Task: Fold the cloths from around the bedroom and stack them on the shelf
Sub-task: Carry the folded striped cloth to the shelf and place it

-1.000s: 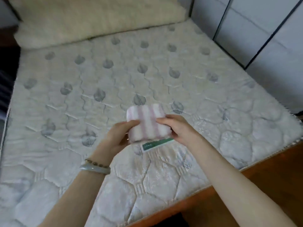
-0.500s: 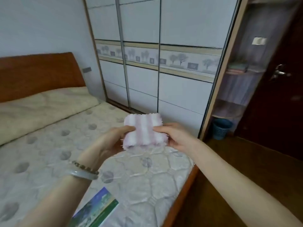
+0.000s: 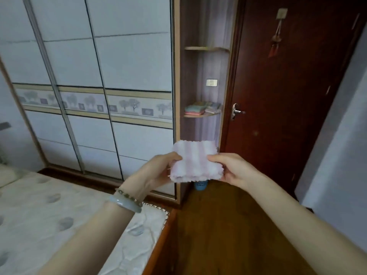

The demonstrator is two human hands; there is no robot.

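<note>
Cloth [image 3: 195, 161], folded and pink-striped, is held up at the centre of the view between both hands.

Its left edge is pinched by the left hand [image 3: 156, 171], with the thumb on top and the fingers underneath, and its right edge is gripped in the same way by the right hand [image 3: 236, 169]. Two bracelets [image 3: 127, 201] are worn on the left wrist. A blue bin [image 3: 200, 184] is partly hidden just below the cloth, at 6 o'clock from it. At 12 o'clock, well apart, a corner shelf [image 3: 200, 115] is seen, bearing a stack [image 3: 195, 110] of folded cloths. A dark door [image 3: 288, 86] with a handle [image 3: 236, 111] is seen at 2 o'clock, and a white wardrobe [image 3: 99, 76] at 10 o'clock. A mattress [image 3: 59, 215] is seen at 8 o'clock and a wooden floor [image 3: 228, 235] at 5 o'clock.
</note>
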